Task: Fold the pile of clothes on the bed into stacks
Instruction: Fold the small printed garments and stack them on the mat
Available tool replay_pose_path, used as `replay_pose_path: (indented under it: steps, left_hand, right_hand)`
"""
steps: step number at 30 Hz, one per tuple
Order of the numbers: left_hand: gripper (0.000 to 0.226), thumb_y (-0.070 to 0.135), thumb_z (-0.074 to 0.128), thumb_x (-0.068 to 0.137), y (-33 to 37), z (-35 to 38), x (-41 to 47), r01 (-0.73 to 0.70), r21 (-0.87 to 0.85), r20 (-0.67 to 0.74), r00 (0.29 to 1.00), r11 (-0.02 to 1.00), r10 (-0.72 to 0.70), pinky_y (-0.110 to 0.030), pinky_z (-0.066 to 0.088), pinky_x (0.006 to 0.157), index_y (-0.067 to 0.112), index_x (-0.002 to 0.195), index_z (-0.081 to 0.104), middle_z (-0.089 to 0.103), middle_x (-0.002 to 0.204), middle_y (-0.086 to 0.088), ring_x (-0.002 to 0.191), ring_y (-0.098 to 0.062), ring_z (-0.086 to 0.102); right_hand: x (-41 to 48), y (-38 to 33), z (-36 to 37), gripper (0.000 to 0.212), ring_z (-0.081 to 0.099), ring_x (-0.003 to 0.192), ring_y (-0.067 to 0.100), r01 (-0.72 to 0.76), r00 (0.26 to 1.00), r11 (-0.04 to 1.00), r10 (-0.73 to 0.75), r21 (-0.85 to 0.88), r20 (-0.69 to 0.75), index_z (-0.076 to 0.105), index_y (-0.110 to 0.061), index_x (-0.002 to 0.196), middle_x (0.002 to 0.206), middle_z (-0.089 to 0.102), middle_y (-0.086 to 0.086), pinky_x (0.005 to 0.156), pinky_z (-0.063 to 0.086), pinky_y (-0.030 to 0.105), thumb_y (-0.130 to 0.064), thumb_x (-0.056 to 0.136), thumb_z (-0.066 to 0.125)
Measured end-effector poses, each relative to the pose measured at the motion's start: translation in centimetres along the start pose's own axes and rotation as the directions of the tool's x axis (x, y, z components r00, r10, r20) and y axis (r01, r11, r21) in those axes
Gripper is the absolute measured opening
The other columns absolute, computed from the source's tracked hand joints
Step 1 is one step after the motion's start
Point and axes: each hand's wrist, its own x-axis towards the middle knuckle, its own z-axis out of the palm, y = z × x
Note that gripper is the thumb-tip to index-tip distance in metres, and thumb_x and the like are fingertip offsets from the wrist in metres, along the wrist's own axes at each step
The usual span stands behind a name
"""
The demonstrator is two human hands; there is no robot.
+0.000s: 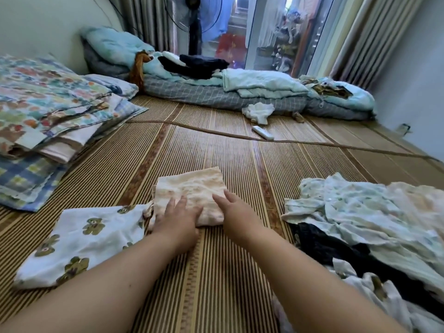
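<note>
A folded pale peach cloth lies on the striped bamboo mat in the middle. My left hand rests flat on its near left part, fingers straight. My right hand presses its near right edge, fingers straight too. A white cloth with olive bear prints lies flat just left of the peach one. The unfolded pile of pale green, black and white clothes sits at the right.
Folded floral and checked blankets are stacked at the left. Rolled bedding with dark clothes lies along the far side. A white remote and a crumpled white cloth lie on the mat beyond. A standing fan is behind.
</note>
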Motion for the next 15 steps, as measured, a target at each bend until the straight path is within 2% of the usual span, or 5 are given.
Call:
replay_pose_path:
  steps: [3, 6, 10, 13, 15]
  left_hand:
    - [0.07, 0.034, 0.053, 0.091, 2.5, -0.6, -3.1, -0.074, -0.019, -0.048, 0.996, 0.997, 0.073, -0.056, 0.006, 0.118, 0.045, 0.15, 0.017, -0.004, 0.163, -0.001, 0.149, -0.027, -0.008]
    - [0.068, 0.042, 0.056, 0.09, 5.9, -0.1, -7.2, -0.205, -0.029, -0.083, 0.976, 0.978, 0.202, -0.056, 0.008, 0.119, 0.048, 0.147, 0.02, 0.002, 0.163, 0.001, 0.149, -0.023, -0.004]
    - [0.068, 0.051, 0.055, 0.087, 11.2, 1.9, -12.8, -0.409, 0.004, -0.023, 0.912, 0.913, 0.409, -0.055, 0.007, 0.117, 0.052, 0.144, 0.02, 0.003, 0.163, 0.006, 0.149, -0.019, -0.002]
    - [0.073, 0.057, 0.056, 0.084, 15.2, 3.8, -15.2, -0.495, -0.017, 0.001, 0.869, 0.869, 0.495, -0.055, 0.015, 0.118, 0.049, 0.147, 0.018, 0.009, 0.162, 0.01, 0.148, -0.017, 0.008]
    - [0.084, 0.056, 0.062, 0.083, 17.8, 4.9, -16.2, -0.466, -0.148, 0.025, 0.88, 0.872, 0.475, -0.046, 0.023, 0.116, 0.041, 0.15, 0.014, 0.014, 0.161, 0.009, 0.146, -0.017, 0.018]
  right_hand:
    - [-5.0, -0.4, -2.6, 0.059, 0.025, 0.145, 0.026, 0.012, 0.994, 0.998, -0.005, 0.065, -0.113, 0.036, -0.03, 0.148, 0.159, 0.025, 0.003, 0.116, 0.023, 0.043, -0.012, 0.093, 0.05]
    - [-11.4, 0.3, -4.8, 0.059, 0.024, 0.144, 0.023, 0.001, 0.985, 0.999, 0.006, 0.039, -0.171, 0.038, -0.035, 0.145, 0.159, 0.026, 0.001, 0.118, 0.021, 0.049, -0.023, 0.091, 0.057]
    - [-20.0, 3.8, -7.4, 0.058, 0.025, 0.144, 0.019, -0.101, 0.959, 0.994, 0.109, 0.045, -0.263, 0.04, -0.036, 0.144, 0.156, 0.029, -0.003, 0.115, 0.022, 0.052, -0.032, 0.089, 0.06]
    - [-25.0, 7.9, -8.4, 0.065, 0.034, 0.138, 0.017, -0.22, 0.94, 0.974, 0.226, 0.052, -0.254, 0.036, -0.031, 0.147, 0.152, 0.037, -0.003, 0.112, 0.032, 0.043, -0.035, 0.088, 0.063]
    - [-27.7, 10.5, -8.4, 0.071, 0.041, 0.132, 0.015, -0.288, 0.932, 0.951, 0.306, 0.112, -0.193, 0.031, -0.03, 0.149, 0.147, 0.042, -0.003, 0.106, 0.037, 0.033, -0.035, 0.087, 0.065]
